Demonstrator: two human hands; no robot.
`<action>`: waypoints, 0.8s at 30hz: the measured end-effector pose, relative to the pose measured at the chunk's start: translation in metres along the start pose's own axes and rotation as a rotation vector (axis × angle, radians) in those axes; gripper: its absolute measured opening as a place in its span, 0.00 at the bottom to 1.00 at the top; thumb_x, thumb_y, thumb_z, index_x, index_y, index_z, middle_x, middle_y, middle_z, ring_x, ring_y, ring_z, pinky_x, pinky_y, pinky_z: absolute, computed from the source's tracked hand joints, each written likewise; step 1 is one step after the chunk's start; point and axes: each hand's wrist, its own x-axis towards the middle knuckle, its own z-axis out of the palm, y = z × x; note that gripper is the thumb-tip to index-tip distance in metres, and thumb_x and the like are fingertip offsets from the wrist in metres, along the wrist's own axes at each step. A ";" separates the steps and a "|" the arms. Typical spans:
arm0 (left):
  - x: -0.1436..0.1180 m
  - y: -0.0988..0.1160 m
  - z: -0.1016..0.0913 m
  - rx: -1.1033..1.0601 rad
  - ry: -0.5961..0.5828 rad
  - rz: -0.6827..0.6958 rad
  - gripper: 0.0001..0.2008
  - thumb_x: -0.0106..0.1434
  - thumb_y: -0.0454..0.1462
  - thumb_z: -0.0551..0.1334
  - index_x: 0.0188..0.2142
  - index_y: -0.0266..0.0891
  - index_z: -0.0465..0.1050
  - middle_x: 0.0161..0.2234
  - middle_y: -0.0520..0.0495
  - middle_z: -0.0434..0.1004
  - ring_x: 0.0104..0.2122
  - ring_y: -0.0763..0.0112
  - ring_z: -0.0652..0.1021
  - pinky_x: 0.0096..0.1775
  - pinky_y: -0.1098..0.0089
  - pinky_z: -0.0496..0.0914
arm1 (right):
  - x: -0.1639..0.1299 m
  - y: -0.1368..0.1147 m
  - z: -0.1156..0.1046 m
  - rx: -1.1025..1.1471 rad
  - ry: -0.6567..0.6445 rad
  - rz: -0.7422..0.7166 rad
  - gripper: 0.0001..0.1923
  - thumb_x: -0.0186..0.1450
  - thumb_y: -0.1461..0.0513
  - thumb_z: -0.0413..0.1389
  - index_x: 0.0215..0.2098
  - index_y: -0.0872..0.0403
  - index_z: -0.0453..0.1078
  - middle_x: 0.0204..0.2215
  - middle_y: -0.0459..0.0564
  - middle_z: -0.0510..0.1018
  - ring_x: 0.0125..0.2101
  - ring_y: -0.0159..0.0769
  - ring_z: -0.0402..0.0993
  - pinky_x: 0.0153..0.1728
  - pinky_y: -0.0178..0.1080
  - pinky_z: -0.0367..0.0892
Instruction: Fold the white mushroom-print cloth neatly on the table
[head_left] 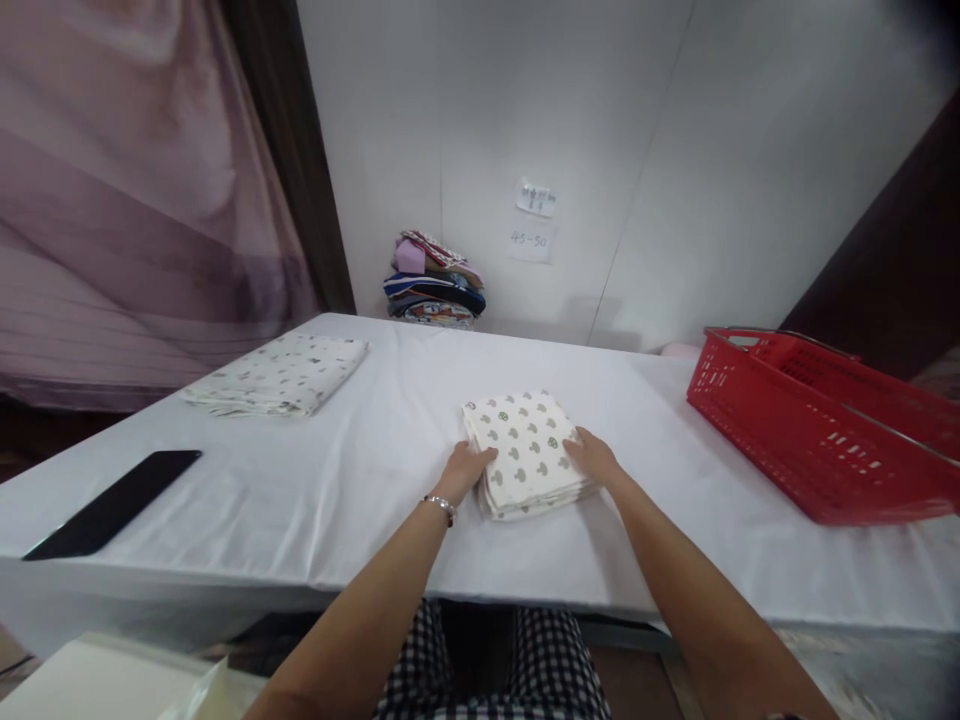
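Observation:
A white cloth (525, 450) with grey and green mushroom-like prints lies folded in a thick square near the middle of the table. My left hand (466, 470) grips its left edge, thumb on top and the other fingers hidden at the side and below. On the opposite side, my right hand (591, 456) holds the right edge in the same way, thumb over the top layer. Several fabric layers show along the near edge. A bracelet circles my left wrist.
Another folded printed cloth (292, 375) lies at the table's left. A flat black object (112, 505) rests near the front left edge. The red basket (795, 430) stands at the right. Behind the white-covered table (390, 540), folded fabrics (435, 285) are piled against the wall.

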 end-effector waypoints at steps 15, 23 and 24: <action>0.035 -0.004 -0.050 0.314 0.162 0.144 0.27 0.59 0.47 0.57 0.54 0.35 0.61 0.44 0.36 0.76 0.43 0.57 0.76 0.43 0.63 0.67 | -0.044 -0.036 0.034 -0.067 0.107 -0.260 0.33 0.63 0.53 0.49 0.62 0.58 0.52 0.59 0.62 0.61 0.57 0.51 0.58 0.51 0.50 0.59; 0.016 -0.034 -0.048 0.103 0.163 0.282 0.26 0.57 0.45 0.61 0.53 0.39 0.63 0.46 0.42 0.75 0.43 0.65 0.76 0.45 0.66 0.68 | -0.060 -0.074 0.050 -0.254 -0.159 -0.664 0.30 0.68 0.48 0.40 0.64 0.52 0.50 0.65 0.53 0.49 0.64 0.46 0.41 0.60 0.53 0.40; 0.016 -0.036 -0.048 0.045 0.143 0.304 0.26 0.56 0.45 0.61 0.52 0.39 0.64 0.46 0.43 0.75 0.42 0.66 0.76 0.45 0.67 0.69 | -0.061 -0.074 0.052 -0.262 -0.168 -0.663 0.30 0.68 0.48 0.39 0.64 0.53 0.50 0.65 0.53 0.49 0.64 0.46 0.41 0.60 0.53 0.39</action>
